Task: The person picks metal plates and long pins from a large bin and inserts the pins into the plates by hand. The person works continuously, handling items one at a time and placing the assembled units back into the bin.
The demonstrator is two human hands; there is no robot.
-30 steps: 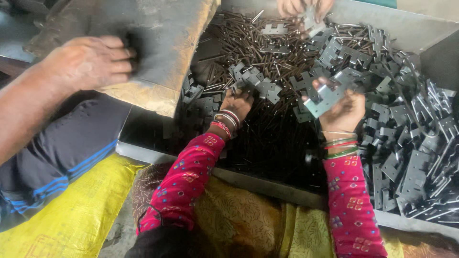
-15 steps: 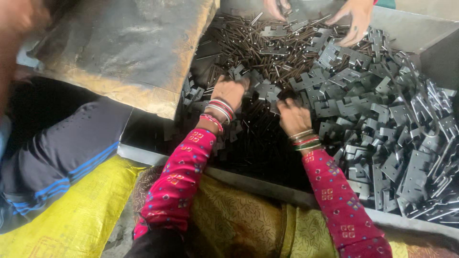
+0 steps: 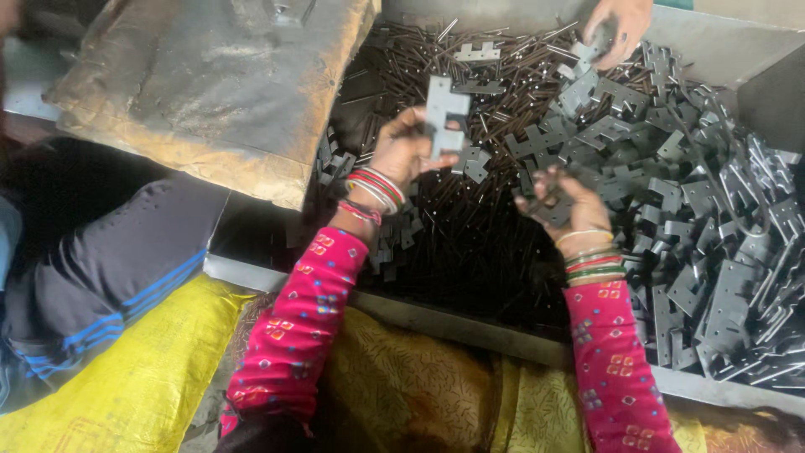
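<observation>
Left hand (image 3: 401,149) pinches a flat grey hinge plate (image 3: 445,113) by its lower edge, right hand (image 3: 568,204) fingers curl around another plate (image 3: 555,207); stiff, light, sharp-edged stamped metal, likely best gripped at edges.

A worn, rust-edged metal sheet (image 3: 210,92) fills the upper left of the frame, tilted over a dark gap. A pale grey metal ledge (image 3: 470,323) runs across the lower centre. Yellow woven sacking (image 3: 126,386) lies at lower left. Grey metal walls (image 3: 729,50) stand at upper right. Light is dim and even.
</observation>
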